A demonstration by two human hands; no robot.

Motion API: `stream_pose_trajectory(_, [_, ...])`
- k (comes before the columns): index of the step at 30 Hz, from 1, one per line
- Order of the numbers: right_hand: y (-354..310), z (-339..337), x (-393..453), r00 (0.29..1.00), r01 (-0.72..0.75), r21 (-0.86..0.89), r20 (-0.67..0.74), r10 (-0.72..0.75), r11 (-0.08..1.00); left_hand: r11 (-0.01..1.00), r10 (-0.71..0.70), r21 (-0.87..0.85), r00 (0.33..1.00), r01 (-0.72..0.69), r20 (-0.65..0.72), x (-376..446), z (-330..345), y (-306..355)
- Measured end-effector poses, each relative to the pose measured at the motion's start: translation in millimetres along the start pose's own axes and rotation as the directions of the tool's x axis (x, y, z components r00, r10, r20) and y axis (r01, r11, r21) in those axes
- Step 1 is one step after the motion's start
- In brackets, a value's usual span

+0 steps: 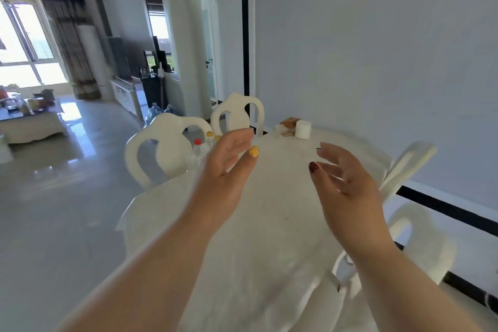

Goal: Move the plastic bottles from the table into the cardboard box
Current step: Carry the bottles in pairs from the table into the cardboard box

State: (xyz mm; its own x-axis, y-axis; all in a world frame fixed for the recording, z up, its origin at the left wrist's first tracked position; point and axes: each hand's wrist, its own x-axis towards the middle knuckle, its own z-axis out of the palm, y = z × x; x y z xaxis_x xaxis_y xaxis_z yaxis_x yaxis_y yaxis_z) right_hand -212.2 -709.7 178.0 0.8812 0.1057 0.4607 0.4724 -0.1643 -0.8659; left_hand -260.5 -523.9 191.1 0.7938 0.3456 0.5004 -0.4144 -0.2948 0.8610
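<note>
Both my hands are raised over a white table (269, 213), palms facing each other, holding nothing. My left hand (229, 170) has its fingers spread, and just behind it at the table's far left edge stand clear plastic bottles: one with a red cap (198, 149) and one with a yellow cap (209, 137), partly hidden by my fingers. My right hand (345, 183) is open too, over the middle right of the table. No cardboard box is in view.
A white jar (303, 129) and a brown snack item (289, 122) sit at the table's far end. White chairs (161, 148) stand along the left, far (237, 113) and right (420, 240) sides. A wall runs close on the right; shiny floor opens to the left.
</note>
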Motion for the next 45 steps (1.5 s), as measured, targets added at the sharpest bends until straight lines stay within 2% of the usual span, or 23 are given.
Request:
stream_pose_trajectory(6, [0,99,-1,0.998,-0.013,0.025,0.067,0.011,1.000,0.999,-0.035,0.007,0.996,0.035,-0.084,13,-95,-33])
stream_pose_trajectory(17, [52,263,58,0.991,-0.035,0.001,0.130,0.035,0.999,0.986,-0.139,0.075,0.979,0.151,-0.148,94,-207,-159])
stream_pose_trajectory(19, [75,310,86,0.992,-0.071,-0.028,0.103,0.074,0.997,0.978,-0.183,0.077,0.977,0.192,-0.110,131,-230,-198])
stream_pose_trajectory(26, [116,395,134,0.975,-0.191,-0.133,0.091,0.204,0.973,0.953,-0.256,0.149,0.965,0.262,-0.061,207,-266,-267])
stream_pose_trajectory(32, [149,446,171,0.951,-0.287,-0.257,0.044,0.307,0.923,0.913,-0.378,0.196,0.923,0.358,0.074,268,-277,-343])
stream_pose_trajectory(38, [181,485,195,0.906,-0.417,-0.378,-0.107,0.409,0.827,0.920,-0.370,0.238,0.889,0.310,0.270,328,-266,-421])
stream_pose_trajectory(45, [201,514,215,0.818,-0.575,-0.441,-0.298,0.492,0.689,0.919,-0.380,0.281,0.807,0.275,0.452,372,-254,-483])
